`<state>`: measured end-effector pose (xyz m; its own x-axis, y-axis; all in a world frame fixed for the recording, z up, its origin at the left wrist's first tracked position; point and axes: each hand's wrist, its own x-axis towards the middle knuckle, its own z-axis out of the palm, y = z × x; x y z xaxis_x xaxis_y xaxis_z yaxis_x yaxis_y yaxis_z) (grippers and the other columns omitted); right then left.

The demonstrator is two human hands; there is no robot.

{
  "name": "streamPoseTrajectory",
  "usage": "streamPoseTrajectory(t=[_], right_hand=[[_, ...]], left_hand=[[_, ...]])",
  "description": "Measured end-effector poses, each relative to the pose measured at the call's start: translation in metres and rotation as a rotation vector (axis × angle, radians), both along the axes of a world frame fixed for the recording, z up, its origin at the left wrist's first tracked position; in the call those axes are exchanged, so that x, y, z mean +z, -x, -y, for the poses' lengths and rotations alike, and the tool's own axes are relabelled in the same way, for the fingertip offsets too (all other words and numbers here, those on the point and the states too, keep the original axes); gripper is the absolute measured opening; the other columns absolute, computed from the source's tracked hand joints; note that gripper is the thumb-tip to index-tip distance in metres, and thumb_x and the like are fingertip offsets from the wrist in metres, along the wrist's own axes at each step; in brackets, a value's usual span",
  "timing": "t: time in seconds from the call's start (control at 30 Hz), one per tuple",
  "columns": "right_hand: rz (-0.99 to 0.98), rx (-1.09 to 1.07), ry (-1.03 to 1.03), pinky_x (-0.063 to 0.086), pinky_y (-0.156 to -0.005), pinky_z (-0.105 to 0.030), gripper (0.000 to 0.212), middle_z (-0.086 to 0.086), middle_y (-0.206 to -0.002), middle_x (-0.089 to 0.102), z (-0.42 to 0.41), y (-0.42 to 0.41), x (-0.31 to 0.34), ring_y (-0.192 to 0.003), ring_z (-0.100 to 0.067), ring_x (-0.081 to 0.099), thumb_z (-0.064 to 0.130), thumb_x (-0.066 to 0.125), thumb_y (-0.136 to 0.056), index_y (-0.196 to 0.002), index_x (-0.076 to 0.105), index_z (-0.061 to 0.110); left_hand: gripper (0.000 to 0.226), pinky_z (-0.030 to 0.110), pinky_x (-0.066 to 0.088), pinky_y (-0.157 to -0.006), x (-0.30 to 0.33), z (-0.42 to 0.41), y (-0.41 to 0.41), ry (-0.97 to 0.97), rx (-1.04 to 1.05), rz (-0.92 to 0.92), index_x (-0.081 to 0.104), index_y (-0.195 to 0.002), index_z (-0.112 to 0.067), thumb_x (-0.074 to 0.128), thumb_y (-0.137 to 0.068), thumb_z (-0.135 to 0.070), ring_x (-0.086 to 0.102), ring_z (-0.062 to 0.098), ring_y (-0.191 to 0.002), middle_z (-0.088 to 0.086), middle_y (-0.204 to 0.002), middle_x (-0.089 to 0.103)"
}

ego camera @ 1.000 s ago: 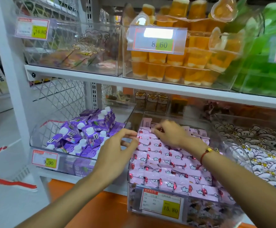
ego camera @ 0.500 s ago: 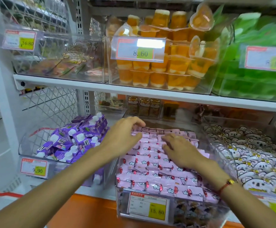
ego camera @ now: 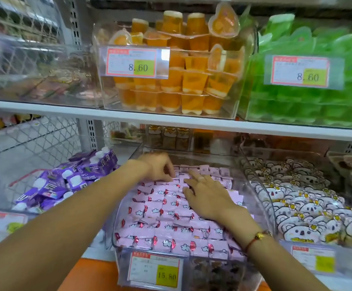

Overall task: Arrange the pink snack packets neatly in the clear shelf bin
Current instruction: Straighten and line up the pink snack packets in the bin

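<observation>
Packets (ego camera: 166,219), pink, in rows filling the clear bin (ego camera: 263,198) on the lower shelf; left hand (ego camera: 160,166) fingers curled onto rear rows, right hand (ego camera: 206,194) flat atop; step: straightening back rows; next likely needs nudging strays flush.

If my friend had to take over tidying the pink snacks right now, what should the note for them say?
Left hand: fingers curled down onto the back rows of pink packets, seemingly gripping none.
Right hand: flat, fingers spread, pressing the packets mid-bin.
The packets fill the clear bin on the lower shelf, above the 15.80 price tag.
Done: the front and middle rows lie fairly even.
Left: straighten the back rows by the hands, then check the right edge.
</observation>
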<state>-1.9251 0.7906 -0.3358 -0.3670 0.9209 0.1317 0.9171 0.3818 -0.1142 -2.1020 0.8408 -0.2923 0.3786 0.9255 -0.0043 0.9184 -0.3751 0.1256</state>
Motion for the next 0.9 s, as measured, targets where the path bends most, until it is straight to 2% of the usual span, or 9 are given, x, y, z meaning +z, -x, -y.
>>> streamPoseTrajectory(t=[0.17,0.3,0.47,0.57,0.6,0.67,0.73,0.83,0.9], right_hand=[[-0.037,-0.011,0.003,0.033,-0.101,-0.039,0.045,-0.003,-0.141,0.047,0.002,0.0,0.005,-0.127,-0.026,0.036,0.039,0.031,-0.099,-0.136,0.047,0.017],[-0.05,-0.012,0.015,0.032,-0.102,-0.039,0.045,-0.002,-0.141,0.047,0.003,0.0,0.007,-0.127,-0.025,0.035,0.039,0.033,-0.099,-0.135,0.047,0.017],[-0.045,-0.017,0.042,0.027,-0.105,-0.039,0.047,0.0,-0.147,0.04,0.003,0.0,0.006,-0.133,-0.024,0.029,0.04,0.03,-0.1,-0.141,0.041,0.019],[-0.082,-0.018,0.067,0.028,-0.105,-0.039,0.047,-0.002,-0.148,0.039,0.005,-0.001,0.007,-0.132,-0.025,0.032,0.04,0.03,-0.1,-0.141,0.04,0.019],[-0.137,-0.022,0.05,0.032,-0.103,-0.038,0.045,-0.004,-0.144,0.044,0.007,-0.001,0.009,-0.128,-0.027,0.037,0.039,0.032,-0.1,-0.138,0.043,0.017],[-0.291,-0.031,-0.06,0.042,-0.093,-0.037,0.04,-0.01,-0.13,0.055,0.012,0.0,0.015,-0.116,-0.029,0.049,0.038,0.038,-0.099,-0.128,0.049,0.014],[-0.458,-0.017,-0.15,0.042,-0.096,-0.037,0.048,-0.008,-0.133,0.052,0.018,0.002,0.022,-0.121,-0.027,0.047,0.043,0.045,-0.096,-0.135,0.043,0.016],[-0.571,0.053,-0.168,0.038,-0.102,-0.039,0.07,-0.001,-0.144,0.041,0.027,0.009,0.031,-0.13,-0.021,0.038,0.048,0.059,-0.087,-0.145,0.026,0.024],[-0.561,0.09,-0.205,0.038,-0.103,-0.036,0.072,0.002,-0.142,0.043,0.031,0.013,0.031,-0.13,-0.018,0.037,0.04,0.065,-0.085,-0.143,0.026,0.026]], left_hand=[[0.019,0.029,0.047,-0.084,-0.007,0.006,-0.01,-0.203,0.075,-0.03,0.064,-0.108,-0.024,0.053,-0.094,-0.033,0.058,0.017,-0.102,-0.003,-0.113,0.064],[0.019,0.036,0.048,-0.088,-0.005,0.009,-0.013,-0.217,0.161,0.093,0.057,-0.109,-0.019,0.045,-0.098,-0.028,0.058,0.023,-0.102,0.005,-0.112,0.064],[0.018,0.04,0.051,-0.069,0.001,0.017,-0.014,-0.266,0.289,0.567,0.05,-0.112,-0.012,0.038,-0.1,-0.019,0.061,0.037,-0.084,0.019,-0.098,0.062],[0.018,0.04,0.049,-0.061,0.011,0.027,-0.016,-0.235,0.359,0.93,0.052,-0.11,-0.011,0.038,-0.1,-0.014,0.057,0.032,-0.07,0.019,-0.102,0.063],[0.019,0.04,0.051,-0.064,0.013,0.032,-0.017,-0.204,0.389,1.047,0.054,-0.109,-0.01,0.038,-0.1,-0.014,0.059,0.032,-0.074,0.018,-0.105,0.063],[0.02,0.045,0.053,-0.086,0.015,0.043,-0.019,-0.126,0.462,1.277,0.057,-0.106,-0.009,0.039,-0.101,-0.015,0.063,0.033,-0.095,0.017,-0.11,0.064],[0.02,0.043,0.05,-0.095,0.016,0.053,-0.02,-0.042,0.499,1.477,0.059,-0.104,-0.008,0.041,-0.101,-0.014,0.061,0.029,-0.101,0.017,-0.112,0.065],[0.025,0.03,0.053,-0.089,0.017,0.066,-0.02,0.058,0.517,1.646,0.059,-0.116,-0.002,0.044,-0.1,-0.014,0.063,0.02,-0.1,0.015,-0.112,0.066],[0.026,0.023,0.052,-0.08,0.021,0.075,-0.019,0.107,0.511,1.76,0.059,-0.119,-0.002,0.044,-0.099,-0.009,0.062,0.013,-0.092,0.012,-0.109,0.066]])
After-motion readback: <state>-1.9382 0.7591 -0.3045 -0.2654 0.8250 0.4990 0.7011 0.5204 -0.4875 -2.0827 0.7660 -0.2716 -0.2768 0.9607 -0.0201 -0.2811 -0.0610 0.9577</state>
